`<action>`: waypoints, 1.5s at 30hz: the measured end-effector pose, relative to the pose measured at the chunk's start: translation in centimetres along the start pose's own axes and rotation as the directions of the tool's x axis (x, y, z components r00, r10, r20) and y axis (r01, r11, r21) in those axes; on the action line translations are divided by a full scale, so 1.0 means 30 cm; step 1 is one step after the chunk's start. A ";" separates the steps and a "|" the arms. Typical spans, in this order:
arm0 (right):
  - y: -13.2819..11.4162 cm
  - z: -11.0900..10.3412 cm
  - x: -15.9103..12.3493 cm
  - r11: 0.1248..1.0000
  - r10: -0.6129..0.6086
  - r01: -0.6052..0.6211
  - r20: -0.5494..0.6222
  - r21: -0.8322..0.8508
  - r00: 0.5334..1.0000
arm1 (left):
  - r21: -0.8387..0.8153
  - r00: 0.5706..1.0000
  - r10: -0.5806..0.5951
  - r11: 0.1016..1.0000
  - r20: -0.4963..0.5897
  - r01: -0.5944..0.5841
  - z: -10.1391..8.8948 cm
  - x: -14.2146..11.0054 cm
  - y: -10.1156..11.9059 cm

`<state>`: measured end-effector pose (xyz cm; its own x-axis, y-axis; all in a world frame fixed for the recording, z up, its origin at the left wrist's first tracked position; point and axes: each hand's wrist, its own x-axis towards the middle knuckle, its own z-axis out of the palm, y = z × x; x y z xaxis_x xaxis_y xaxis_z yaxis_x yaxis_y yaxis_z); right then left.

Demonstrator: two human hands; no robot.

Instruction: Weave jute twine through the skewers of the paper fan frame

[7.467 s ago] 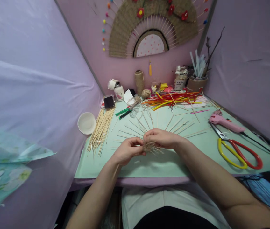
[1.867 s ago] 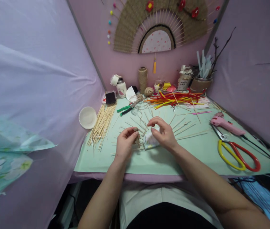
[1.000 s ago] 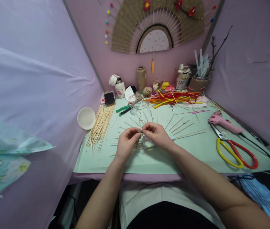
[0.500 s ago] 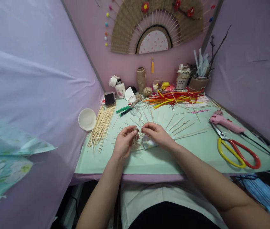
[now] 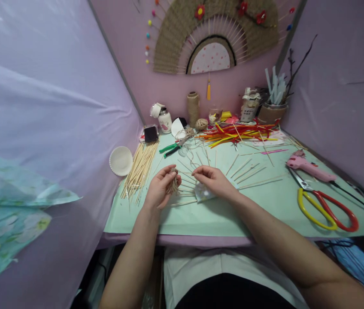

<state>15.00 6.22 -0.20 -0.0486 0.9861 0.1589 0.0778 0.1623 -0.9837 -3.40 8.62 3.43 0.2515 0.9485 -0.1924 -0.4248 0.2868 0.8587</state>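
My left hand (image 5: 162,185) is closed around a small bundle of beige twine (image 5: 173,185), its looped strands hanging below the fingers. A strand seems to run from the bundle to my right hand (image 5: 213,180), whose thumb and fingers pinch it. Under my hands, thin wooden sticks (image 5: 248,171) fan out across the table from a pale patterned half-round piece (image 5: 203,194). My right hand and wrist hide part of that piece. More loose twine (image 5: 191,155) curls on the table beyond my hands.
Bamboo sticks (image 5: 141,169) lie in a pile at left beside a white dish (image 5: 121,161). Green-handled pliers (image 5: 170,149), pipe cleaners (image 5: 238,134) and a twine spool (image 5: 193,108) are behind. Large scissors (image 5: 326,209) and a pink glue gun (image 5: 309,167) sit at right.
My left hand has moved left with the twine bundle, so the gap between my hands has widened. My right hand keeps its pinch almost in place. The whole view has shifted slightly.
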 end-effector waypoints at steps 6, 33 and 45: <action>0.000 -0.026 0.008 0.987 -0.107 0.092 -0.105 -0.131 0.989 | -0.141 0.992 -0.093 0.984 0.082 0.104 -0.037 0.016 -0.015; -0.007 -0.222 -0.197 0.635 -0.236 0.106 -0.061 -0.765 0.970 | -0.101 0.999 0.000 0.995 0.052 0.005 -0.046 -0.084 -0.134; -0.032 -0.668 -0.586 0.132 0.257 -0.546 -0.503 -0.827 0.825 | -0.179 1.000 0.008 0.984 -0.026 -0.013 -0.089 -0.172 -0.167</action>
<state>35.74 -10.56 -0.36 0.4810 0.8731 -0.0793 0.8608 -0.4875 -0.1463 -4.89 2.65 -1.16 0.2250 0.9541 -0.1978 -0.5769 0.2940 0.7620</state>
